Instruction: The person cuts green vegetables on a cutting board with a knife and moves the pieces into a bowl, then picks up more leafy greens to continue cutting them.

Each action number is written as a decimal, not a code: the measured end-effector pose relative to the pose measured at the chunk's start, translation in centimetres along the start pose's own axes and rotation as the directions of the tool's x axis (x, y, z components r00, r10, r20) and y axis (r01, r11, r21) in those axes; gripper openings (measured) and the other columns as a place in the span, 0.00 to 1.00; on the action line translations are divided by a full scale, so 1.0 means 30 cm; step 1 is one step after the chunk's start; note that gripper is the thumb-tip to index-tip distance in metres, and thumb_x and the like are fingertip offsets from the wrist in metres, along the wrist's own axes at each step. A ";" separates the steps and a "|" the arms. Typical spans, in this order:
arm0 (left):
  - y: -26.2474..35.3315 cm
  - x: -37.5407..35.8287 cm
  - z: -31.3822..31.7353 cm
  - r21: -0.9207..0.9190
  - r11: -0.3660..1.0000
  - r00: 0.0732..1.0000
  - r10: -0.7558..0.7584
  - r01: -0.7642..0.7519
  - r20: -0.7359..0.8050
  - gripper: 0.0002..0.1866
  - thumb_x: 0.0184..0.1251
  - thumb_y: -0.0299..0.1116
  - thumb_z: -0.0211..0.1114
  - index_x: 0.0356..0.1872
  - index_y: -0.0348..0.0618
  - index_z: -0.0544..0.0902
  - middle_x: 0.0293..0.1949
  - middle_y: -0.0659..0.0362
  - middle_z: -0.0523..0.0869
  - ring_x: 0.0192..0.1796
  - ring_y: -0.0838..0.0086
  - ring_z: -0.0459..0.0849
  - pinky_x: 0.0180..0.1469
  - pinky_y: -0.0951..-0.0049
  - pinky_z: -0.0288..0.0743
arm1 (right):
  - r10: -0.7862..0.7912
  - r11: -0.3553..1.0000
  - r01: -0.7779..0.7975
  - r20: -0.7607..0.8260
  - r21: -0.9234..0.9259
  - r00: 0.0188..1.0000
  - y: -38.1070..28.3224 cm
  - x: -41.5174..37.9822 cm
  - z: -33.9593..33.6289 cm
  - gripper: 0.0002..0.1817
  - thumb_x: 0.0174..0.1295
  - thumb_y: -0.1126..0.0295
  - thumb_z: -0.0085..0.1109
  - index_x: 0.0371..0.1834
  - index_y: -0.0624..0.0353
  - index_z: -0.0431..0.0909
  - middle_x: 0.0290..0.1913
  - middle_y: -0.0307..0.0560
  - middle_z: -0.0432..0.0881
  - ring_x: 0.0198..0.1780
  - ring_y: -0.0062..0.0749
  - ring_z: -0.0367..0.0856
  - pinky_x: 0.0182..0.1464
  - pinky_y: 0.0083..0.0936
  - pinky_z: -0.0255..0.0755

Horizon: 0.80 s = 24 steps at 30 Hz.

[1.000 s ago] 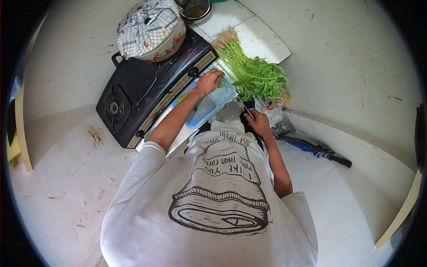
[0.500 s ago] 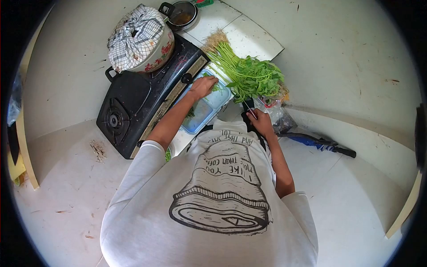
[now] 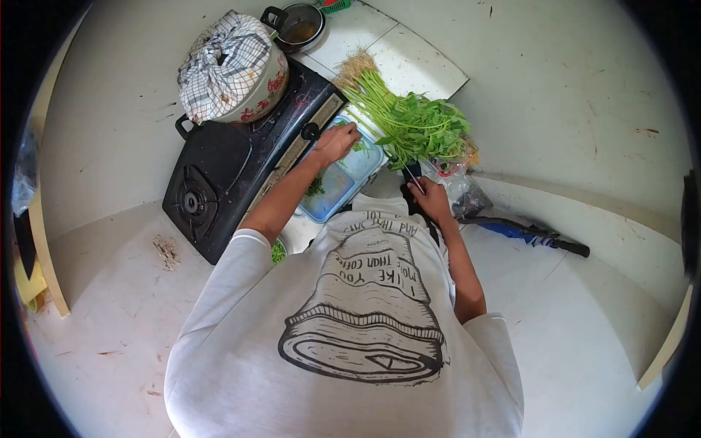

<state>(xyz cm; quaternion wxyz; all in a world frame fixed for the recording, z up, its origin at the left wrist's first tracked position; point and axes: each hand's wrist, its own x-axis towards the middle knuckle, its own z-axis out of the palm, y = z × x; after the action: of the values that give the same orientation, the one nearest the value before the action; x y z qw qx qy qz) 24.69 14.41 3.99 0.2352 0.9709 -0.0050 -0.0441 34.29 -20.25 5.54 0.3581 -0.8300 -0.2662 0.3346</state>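
Observation:
My left hand [image 3: 336, 143] is over the upper part of a blue divided tray [image 3: 337, 191], its fingers closed on green stems. Chopped greens [image 3: 315, 186] lie in the tray's lower left part. My right hand [image 3: 429, 200] is wrapped round the handle of a knife [image 3: 414, 177], whose thin blade points up toward the leaves. A large bunch of leafy greens [image 3: 416, 124] with roots at its upper end lies beside the tray, just above my right hand.
A black gas stove [image 3: 212, 164] stands at the left, bearing a cloth-covered pot [image 3: 252, 109]. Behind it is a small dark pan [image 3: 301, 28]. A plastic bag [image 3: 461, 191] and a folded blue umbrella [image 3: 522, 232] are at the right. A bowl of greens [image 3: 279, 252] sits below the tray.
The whole view has shifted slightly. Both hands keep nearly the same places, with my left hand still over the tray and my right hand still on the knife.

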 end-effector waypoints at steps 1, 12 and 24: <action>0.001 0.000 -0.006 -0.020 1.000 1.000 -0.006 0.006 -0.001 0.07 0.66 0.24 0.65 0.43 0.43 0.81 0.44 0.53 0.81 0.48 0.49 0.84 0.50 0.52 0.79 | 0.004 1.000 -0.004 0.004 -0.001 1.000 0.000 0.002 -0.001 0.18 0.71 0.54 0.66 0.38 0.61 0.83 0.25 0.53 0.87 0.28 0.45 0.90 0.37 0.40 0.80; -0.016 0.062 -0.066 -0.271 0.961 0.994 -0.035 0.063 0.106 0.04 0.67 0.25 0.67 0.41 0.40 0.84 0.40 0.49 0.87 0.47 0.52 0.87 0.51 0.54 0.79 | 0.013 0.999 -0.011 0.050 -0.042 0.999 -0.019 0.022 -0.012 0.19 0.72 0.53 0.64 0.37 0.61 0.82 0.26 0.55 0.87 0.31 0.50 0.89 0.40 0.44 0.79; 0.071 0.075 0.039 -0.189 0.979 0.989 -0.056 0.081 0.136 0.06 0.64 0.28 0.68 0.41 0.43 0.87 0.39 0.52 0.90 0.45 0.54 0.89 0.48 0.54 0.82 | 0.044 0.999 -0.043 0.035 -0.009 0.998 -0.016 0.002 -0.023 0.20 0.72 0.52 0.64 0.37 0.62 0.82 0.25 0.55 0.87 0.31 0.51 0.89 0.41 0.45 0.80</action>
<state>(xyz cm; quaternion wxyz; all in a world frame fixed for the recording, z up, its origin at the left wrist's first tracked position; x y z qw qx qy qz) 26.86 11.90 3.75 0.3261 0.9381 0.0174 -0.1156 34.74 -20.20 6.23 0.3427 -0.8309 -0.2558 0.3559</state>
